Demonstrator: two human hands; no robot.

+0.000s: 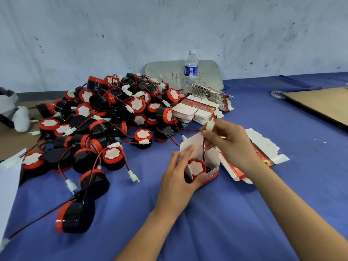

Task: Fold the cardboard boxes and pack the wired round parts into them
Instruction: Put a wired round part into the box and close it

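Note:
A small red and white cardboard box point(211, 171) stands open-topped on the blue cloth, with a round black and red part point(196, 166) lying inside it. My left hand point(178, 178) grips the box from its left side, thumb on the raised white flap. My right hand point(229, 142) is above the box and pinches the part's red and black wire, with the white connector point(210, 126) sticking up from my fingers. A big heap of the same wired round parts point(105, 125) lies to the left.
Flat unfolded boxes lie under my right wrist point(263, 147) and in stacks behind point(199, 110). A water bottle point(190, 72) stands at the back against a grey board. A brown cardboard sheet point(323, 102) lies at the right. White paper point(9, 178) sits at the left edge.

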